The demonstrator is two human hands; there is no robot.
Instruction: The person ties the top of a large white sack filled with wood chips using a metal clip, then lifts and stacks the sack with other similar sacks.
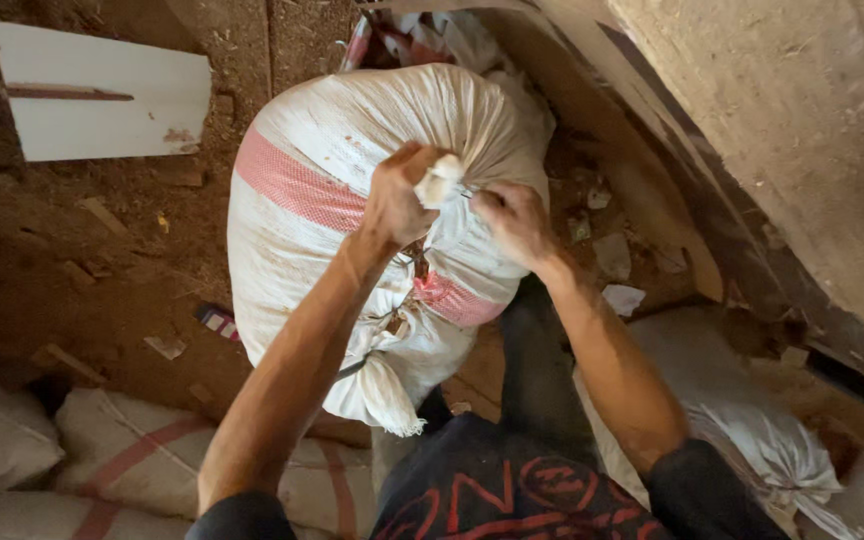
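Observation:
A full white woven sack (352, 130) with pink bands stands in front of me on the dirt floor. My left hand (400, 198) grips a bunched corner of the sack's mouth (442, 180), fingers closed around the cloth. My right hand (512, 222) pinches the gathered fabric just beside it, at the top seam; something thin may run between the two hands, but it is too small to tell. A second tied ear of the sack (390, 395) hangs down near my body. My dark trouser leg (537, 370) shows below my right hand.
A white board (102, 90) lies on the dirt at the upper left. More filled sacks (122, 440) lie at the lower left and another sack (772, 450) at the lower right. A rough concrete wall (802, 120) rises at the right. Scraps of wood and paper litter the floor.

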